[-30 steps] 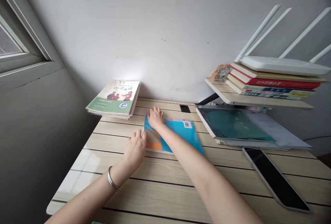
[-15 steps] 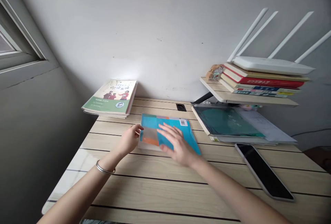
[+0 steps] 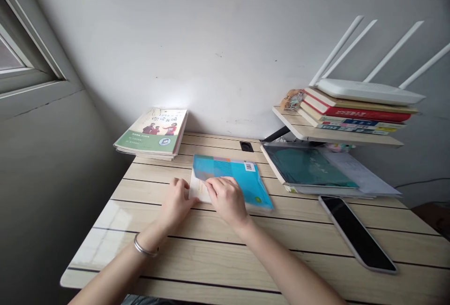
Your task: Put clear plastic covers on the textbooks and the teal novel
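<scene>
Pale wood-striped table [image 3: 298,253] bearing a blue barcoded book [image 3: 242,178], lying flat at mid-table with a pale flap showing at its near-left corner. Left hand [image 3: 175,204] resting half-curled just beside that edge, no grip showing; right hand [image 3: 227,199] curving over the corner, fingers [image 3: 214,184] touching it, any hold hidden. Green paperbacks [image 3: 149,133] sitting at far left; teal notebook [image 3: 309,166] and black smartphone [image 3: 356,232] lying right; white router [image 3: 365,91] topping stacked books [image 3: 355,115] on a small shelf [image 3: 351,139].

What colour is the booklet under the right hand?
The booklet is bright blue with a white barcode label, clearest in the head view.
</scene>
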Demonstrator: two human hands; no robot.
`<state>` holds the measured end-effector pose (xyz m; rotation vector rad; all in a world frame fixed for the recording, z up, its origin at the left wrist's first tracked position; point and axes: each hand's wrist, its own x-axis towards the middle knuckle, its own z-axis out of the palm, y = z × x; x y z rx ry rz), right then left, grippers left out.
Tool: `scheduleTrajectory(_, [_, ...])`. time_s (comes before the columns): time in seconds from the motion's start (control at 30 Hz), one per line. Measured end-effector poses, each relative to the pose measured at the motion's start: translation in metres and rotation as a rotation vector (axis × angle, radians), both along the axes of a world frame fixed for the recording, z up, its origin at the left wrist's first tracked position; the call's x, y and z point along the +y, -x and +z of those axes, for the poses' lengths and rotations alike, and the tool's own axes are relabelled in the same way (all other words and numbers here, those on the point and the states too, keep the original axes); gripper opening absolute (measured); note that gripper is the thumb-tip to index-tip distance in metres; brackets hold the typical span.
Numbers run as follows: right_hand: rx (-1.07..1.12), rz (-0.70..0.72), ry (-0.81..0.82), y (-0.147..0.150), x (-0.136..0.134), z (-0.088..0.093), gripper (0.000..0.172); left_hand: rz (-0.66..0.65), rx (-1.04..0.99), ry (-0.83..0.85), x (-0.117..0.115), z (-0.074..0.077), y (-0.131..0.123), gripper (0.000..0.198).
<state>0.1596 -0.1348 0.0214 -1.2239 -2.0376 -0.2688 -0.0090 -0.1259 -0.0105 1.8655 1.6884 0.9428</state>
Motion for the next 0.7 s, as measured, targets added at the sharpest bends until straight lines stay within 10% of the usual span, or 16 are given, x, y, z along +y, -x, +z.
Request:
scheduleTrajectory(0.37, [-0.243,0.101,-0.271,0.009,-0.019,-0.012,0.019,-0.029,0.145,-0.204,-0.008,-0.016,-0.015,0.022])
scheduleTrajectory(0.7, [-0.363,0.083,-0.196,0.014,-0.019,-0.035,0.018,-0.072,-0.193,0.241,0.018,0.005,0.010,0.026])
